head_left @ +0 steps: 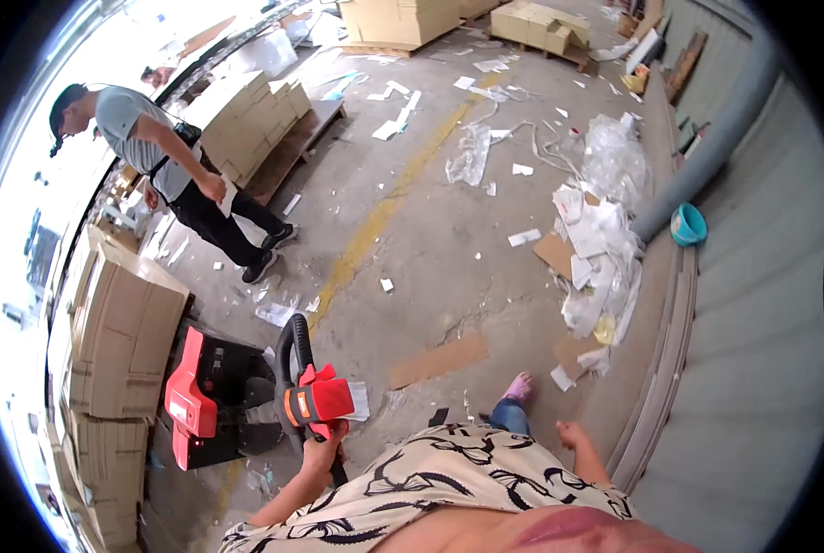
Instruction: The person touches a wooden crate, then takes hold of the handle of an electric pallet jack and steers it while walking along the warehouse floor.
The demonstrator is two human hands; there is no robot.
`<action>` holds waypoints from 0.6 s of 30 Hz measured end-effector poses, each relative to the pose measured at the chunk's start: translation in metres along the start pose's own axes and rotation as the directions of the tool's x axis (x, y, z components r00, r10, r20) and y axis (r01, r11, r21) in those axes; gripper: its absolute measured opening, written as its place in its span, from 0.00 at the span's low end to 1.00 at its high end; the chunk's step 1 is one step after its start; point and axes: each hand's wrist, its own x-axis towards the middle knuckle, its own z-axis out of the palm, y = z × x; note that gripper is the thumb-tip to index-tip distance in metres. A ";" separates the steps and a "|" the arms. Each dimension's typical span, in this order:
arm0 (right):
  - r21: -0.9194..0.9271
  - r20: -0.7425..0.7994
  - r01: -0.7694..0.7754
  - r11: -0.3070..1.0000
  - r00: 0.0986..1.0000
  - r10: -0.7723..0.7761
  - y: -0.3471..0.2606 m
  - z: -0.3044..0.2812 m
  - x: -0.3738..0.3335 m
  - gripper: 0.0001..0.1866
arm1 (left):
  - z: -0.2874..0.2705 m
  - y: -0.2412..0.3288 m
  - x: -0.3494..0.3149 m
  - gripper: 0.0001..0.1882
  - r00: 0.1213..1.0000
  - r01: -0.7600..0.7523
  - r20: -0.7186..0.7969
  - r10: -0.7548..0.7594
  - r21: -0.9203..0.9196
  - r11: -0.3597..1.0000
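The left hand (322, 452) grips the red-and-black handle (323, 400) (the right hand (572, 435) hangs loosely curled).

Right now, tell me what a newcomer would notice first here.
The red-and-black machine at lower left stands out first, the person's left grip on its handle. Next come the pale plastic-and-paper heap near the right wall and the yellow line crossing the floor.

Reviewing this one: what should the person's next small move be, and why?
Probably bring the right hand across to the black handle of the red-and-black machine: only the left hand grips it, while the right is away from it, on the person's other side. Two hands might steady it better.
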 end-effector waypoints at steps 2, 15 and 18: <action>-0.121 -0.049 0.245 0.962 0.966 -0.252 0.028 -0.017 0.054 0.27 | 0.037 0.019 -0.001 0.18 0.996 -0.031 -0.085 0.034 0.036 0.999; -0.131 -0.205 0.329 0.935 0.914 -0.350 -0.130 -0.350 0.260 0.24 | 0.188 0.105 0.012 0.18 0.966 0.077 -0.242 -0.095 -0.084 0.994; -0.251 -0.144 0.450 0.857 0.858 -0.493 -0.220 -0.396 0.303 0.27 | 0.229 0.125 0.008 0.17 0.945 0.096 -0.294 -0.142 -0.163 0.982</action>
